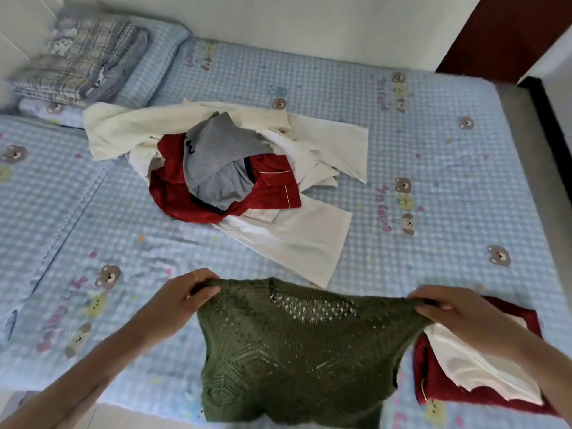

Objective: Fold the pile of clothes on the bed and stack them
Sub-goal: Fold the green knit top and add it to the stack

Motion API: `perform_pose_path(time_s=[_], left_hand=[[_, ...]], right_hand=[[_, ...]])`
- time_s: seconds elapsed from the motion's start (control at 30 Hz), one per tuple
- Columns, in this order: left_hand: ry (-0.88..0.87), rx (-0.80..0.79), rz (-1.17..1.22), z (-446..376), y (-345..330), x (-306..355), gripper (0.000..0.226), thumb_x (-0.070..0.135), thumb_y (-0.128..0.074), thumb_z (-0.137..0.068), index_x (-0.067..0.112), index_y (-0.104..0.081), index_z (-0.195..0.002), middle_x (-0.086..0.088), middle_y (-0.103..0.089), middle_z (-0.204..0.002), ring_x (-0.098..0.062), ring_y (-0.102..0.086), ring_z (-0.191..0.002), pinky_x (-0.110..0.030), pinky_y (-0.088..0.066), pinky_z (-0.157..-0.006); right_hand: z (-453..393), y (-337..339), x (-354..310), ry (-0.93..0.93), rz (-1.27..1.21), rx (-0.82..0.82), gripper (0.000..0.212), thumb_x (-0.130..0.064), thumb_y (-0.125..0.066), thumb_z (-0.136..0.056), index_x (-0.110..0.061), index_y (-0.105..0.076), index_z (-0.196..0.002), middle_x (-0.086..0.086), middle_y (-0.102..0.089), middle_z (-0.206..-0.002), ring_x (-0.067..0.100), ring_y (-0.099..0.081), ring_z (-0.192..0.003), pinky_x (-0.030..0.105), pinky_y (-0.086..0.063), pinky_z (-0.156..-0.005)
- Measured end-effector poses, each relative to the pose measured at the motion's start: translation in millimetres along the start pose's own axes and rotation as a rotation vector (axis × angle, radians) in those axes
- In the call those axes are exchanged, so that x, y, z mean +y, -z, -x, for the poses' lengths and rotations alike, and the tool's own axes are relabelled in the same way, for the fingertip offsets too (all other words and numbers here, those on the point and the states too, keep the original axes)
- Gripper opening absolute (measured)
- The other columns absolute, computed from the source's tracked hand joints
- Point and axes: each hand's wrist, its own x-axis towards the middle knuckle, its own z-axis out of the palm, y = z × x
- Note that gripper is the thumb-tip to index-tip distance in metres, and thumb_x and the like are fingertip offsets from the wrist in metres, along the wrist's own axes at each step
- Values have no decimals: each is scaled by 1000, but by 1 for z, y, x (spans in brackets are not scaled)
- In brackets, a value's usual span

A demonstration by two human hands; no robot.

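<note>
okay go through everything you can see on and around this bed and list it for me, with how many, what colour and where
green knit sweater: one, olive green, held up over the bed's near edge
pile of clothes: one heap, cream, white, red and grey pieces, middle of the bed
folded stack: one, dark red piece with a white piece on top, near right of the bed
folded bedding: one stack, grey-blue plaid, on the pillows at the far left
pillows: apparently two, blue check, far left corner
bed sheet: one, light blue check with bear prints, covering the bed
left hand: one, pinching the sweater's left shoulder
right hand: one, pinching the sweater's right shoulder
</note>
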Motion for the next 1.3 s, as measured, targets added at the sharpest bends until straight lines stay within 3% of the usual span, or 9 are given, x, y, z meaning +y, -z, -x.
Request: perform_pose_path(time_s=[0.1, 0.33, 0.57, 0.7, 0.87, 1.0, 1.1, 1.2, 1.3], left_hand=[[43, -29, -17, -69, -20, -18, 13, 24, -53, -95, 29, -60, -85, 3, -63, -75, -9, -57, -72, -27, -39, -65], [141, 1, -116, -205, -53, -63, 18, 24, -52, -94, 20, -53, -77, -2, -58, -68, -17, -55, -66, -30, -37, -60], [182, 202, -202, -360, -54, -104, 17, 27, -52, -94, 13, -61, -94, 1, -59, -76, -21, -58, -74, -32, -41, -64], [166, 306, -199, -420, -67, -117, 25, 27, -56, -92, 12, -55, -112, -3, -62, -93, -25, -60, -91, -37, -49, -79], [108, 408, -283, -309, -153, -161, 44, 7, -68, -81, 3, -54, -123, -15, -55, -114, -34, -51, -104, -44, -44, -90], [471, 309, -308, -160, -229, -200, 65, 7, -78, -69, -2, -53, -129, -27, -55, -122, -50, -55, -103, -58, -48, -85], [785, 207, -115, -96, -246, -209, 70, 8, -77, -70, 4, -48, -134, -29, -57, -114, -48, -56, -101, -55, -46, -88], [987, 167, 133, -73, -238, -208, 48, 11, -77, -73, 2, -55, -115, -22, -65, -97, -37, -62, -92, -42, -47, -80], [996, 202, 168, -56, -225, -212, 22, 17, -73, -80, 4, -57, -89, -16, -62, -79, -30, -59, -77, -39, -44, -73]], right_hand=[[-60, -14, -21, -96, 29, 21, 16, -9, -59, -91, -22, -68, -95, -12, -69, -88, 2, -62, -86, 7, -42, -75], [-191, -40, 35, -321, 58, 64, 19, -13, -54, -94, -30, -61, -86, -7, -65, -86, 8, -59, -81, 13, -37, -63], [-330, -37, 80, -347, 61, 241, 7, -14, -56, -92, -15, -64, -93, 2, -64, -88, 20, -58, -84, 27, -36, -70], [-400, -45, 112, -385, 17, 384, 19, -17, -59, -91, -7, -63, -106, 13, -67, -103, 29, -61, -95, 31, -39, -78], [-341, -124, 125, -537, -138, 435, 42, -23, -54, -95, -4, -48, -132, 16, -54, -129, 30, -52, -117, 38, -39, -97], [-194, -220, 114, -725, -145, 323, 48, -24, -59, -91, -10, -48, -136, 10, -55, -133, 29, -49, -124, 43, -40, -101], [-114, -262, 104, -885, -170, 245, 57, -25, -71, -82, -14, -50, -134, 10, -61, -126, 30, -56, -116, 41, -44, -96], [-86, -275, 100, -1029, -256, 182, 47, -29, -73, -80, -13, -57, -121, 16, -63, -114, 32, -60, -103, 36, -44, -86], [-68, -272, 105, -1088, -288, 244, 21, -26, -67, -86, -13, -55, -96, 17, -66, -90, 30, -60, -81, 38, -45, -79]])
